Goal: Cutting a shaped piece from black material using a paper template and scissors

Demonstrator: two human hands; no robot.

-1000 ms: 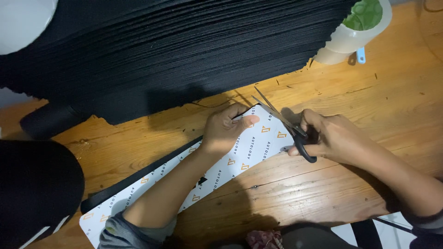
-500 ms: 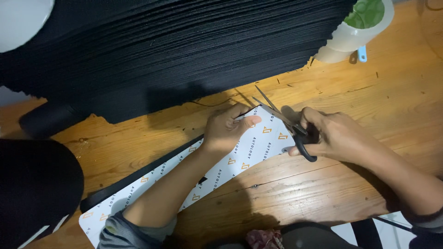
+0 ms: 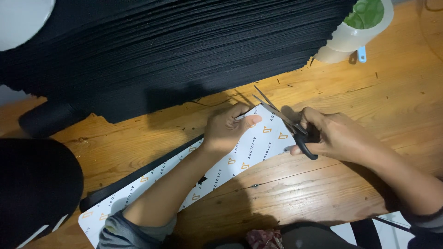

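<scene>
My left hand (image 3: 228,127) presses down on the far end of a long white printed strip (image 3: 251,145) that lies slantwise on the wooden table (image 3: 350,92). My right hand (image 3: 334,136) grips black-handled scissors (image 3: 286,122), whose blades are parted and point up-left over the strip's far corner, close to my left thumb. A narrow black strip (image 3: 138,173) runs along the white strip's upper edge.
A tall stack of black sheets (image 3: 184,46) fills the back of the table. A roll of clear tape (image 3: 355,32) with a green core stands at the back right. A dark roll (image 3: 46,120) and a black rounded object (image 3: 32,189) sit at the left.
</scene>
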